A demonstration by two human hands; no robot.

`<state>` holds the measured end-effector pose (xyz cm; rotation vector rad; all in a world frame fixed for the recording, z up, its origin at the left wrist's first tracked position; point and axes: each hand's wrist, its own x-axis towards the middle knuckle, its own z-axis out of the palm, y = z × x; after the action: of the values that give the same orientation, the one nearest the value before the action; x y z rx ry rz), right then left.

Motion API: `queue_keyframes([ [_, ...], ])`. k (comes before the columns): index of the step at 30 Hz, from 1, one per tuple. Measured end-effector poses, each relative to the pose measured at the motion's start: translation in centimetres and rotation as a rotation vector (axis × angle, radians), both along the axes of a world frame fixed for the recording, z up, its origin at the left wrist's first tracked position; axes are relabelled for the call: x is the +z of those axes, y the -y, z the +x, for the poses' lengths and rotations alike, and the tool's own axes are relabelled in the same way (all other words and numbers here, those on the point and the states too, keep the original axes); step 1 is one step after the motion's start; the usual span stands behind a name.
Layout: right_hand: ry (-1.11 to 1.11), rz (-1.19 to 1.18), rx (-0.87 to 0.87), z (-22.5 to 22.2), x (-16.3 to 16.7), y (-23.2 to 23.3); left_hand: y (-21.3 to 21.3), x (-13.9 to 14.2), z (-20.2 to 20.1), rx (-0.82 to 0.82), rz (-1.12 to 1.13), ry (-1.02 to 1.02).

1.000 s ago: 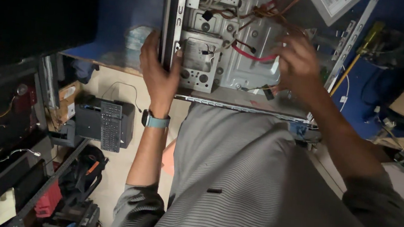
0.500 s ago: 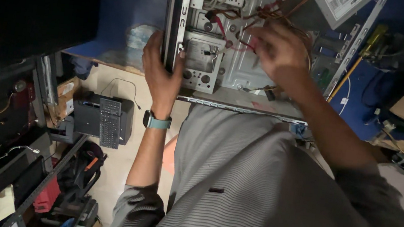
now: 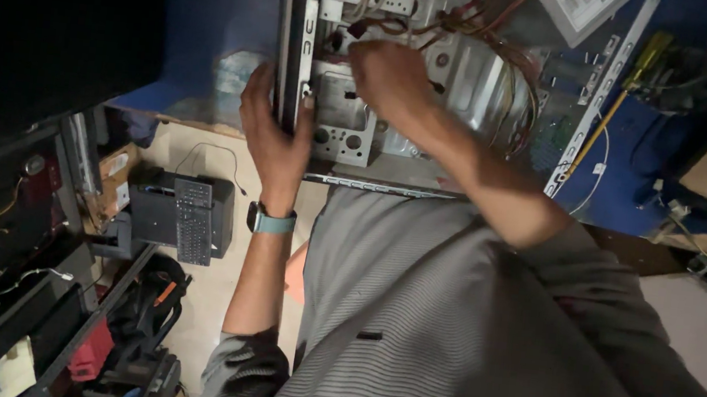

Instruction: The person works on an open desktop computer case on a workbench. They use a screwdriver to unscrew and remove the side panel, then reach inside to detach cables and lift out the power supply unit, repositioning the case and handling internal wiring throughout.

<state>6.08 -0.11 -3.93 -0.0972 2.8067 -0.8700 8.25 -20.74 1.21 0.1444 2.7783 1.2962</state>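
The open computer case (image 3: 434,93) lies on the blue bench (image 3: 202,60), its front edge clasped by the left hand (image 3: 277,134), while the right hand (image 3: 393,76) reaches inside among red wires (image 3: 507,66), its grip hidden, a yellow-handled screwdriver (image 3: 623,87) lying beside.

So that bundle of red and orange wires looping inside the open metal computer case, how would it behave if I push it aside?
The bundle of red and orange wires hangs in loose curves, so it would probably bend aside easily and spring partly back. It looks light. It runs into the open metal computer case near the right hand, so the ends are likely plugged in and could tug if pulled hard.
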Motion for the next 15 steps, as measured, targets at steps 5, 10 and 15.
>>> queue_keyframes([
  [5,-0.003,-0.067,0.002,2.4,1.4,1.1,0.1,0.0,-0.1,-0.001,-0.011,0.011],
  [10,-0.054,-0.224,0.1,6.2,2.6,1.3,0.3,0.1,0.4,0.023,0.027,0.011],
  [15,0.049,-0.363,0.005,8.6,3.4,0.4,0.9,0.4,1.4,-0.233,-0.192,-0.167],
])
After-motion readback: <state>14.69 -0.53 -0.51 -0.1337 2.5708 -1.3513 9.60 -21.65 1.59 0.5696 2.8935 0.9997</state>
